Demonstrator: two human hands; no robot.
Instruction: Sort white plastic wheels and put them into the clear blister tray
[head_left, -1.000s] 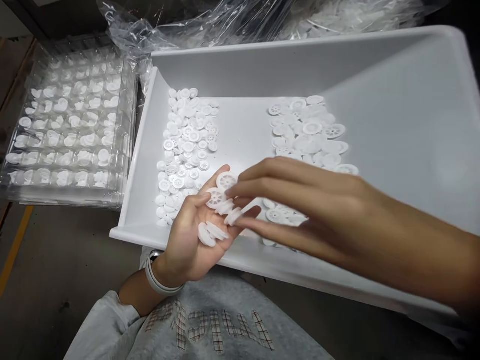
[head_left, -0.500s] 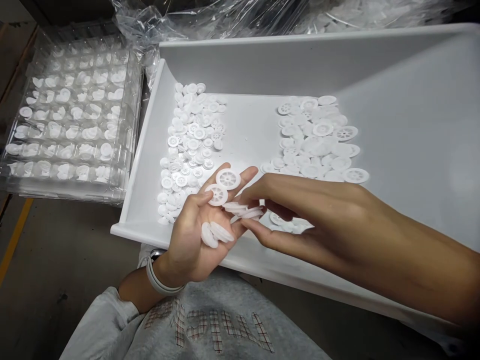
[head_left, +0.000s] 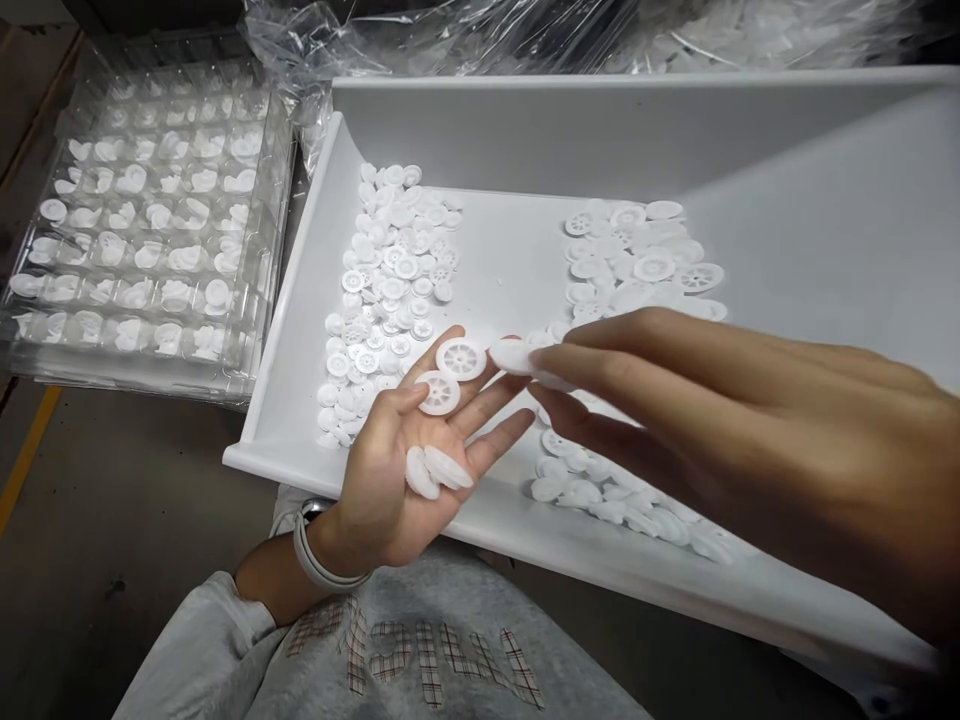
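Observation:
Palm up over the front edge of the grey tray, my left hand [head_left: 397,470] bears several white plastic gears [head_left: 438,470]. Its thumb pins one spoked gear [head_left: 439,393], with another spoked gear [head_left: 461,359] against the fingers; two more lie on the palm, tilted on each other. Just right of the left fingertips, my right hand [head_left: 645,390] pinches a white gear [head_left: 514,356], seen nearly edge-on; whether more are behind it I cannot tell. Smaller gears [head_left: 397,265] form a heap on the tray's left, larger gears [head_left: 652,265] a heap farther right.
The wide grey tray [head_left: 510,130] has raised walls and a low front lip. To its left, stacked clear plastic trays [head_left: 150,220] hold white parts in cells. Crumpled clear plastic bags [head_left: 465,40] lie behind. A yellow line [head_left: 30,460] runs along the floor at left.
My right hand has picked several gears off my left fingers and moved away to the right with at least one. Two spoked gears and the two on the palm stay put. The view has shifted slightly.

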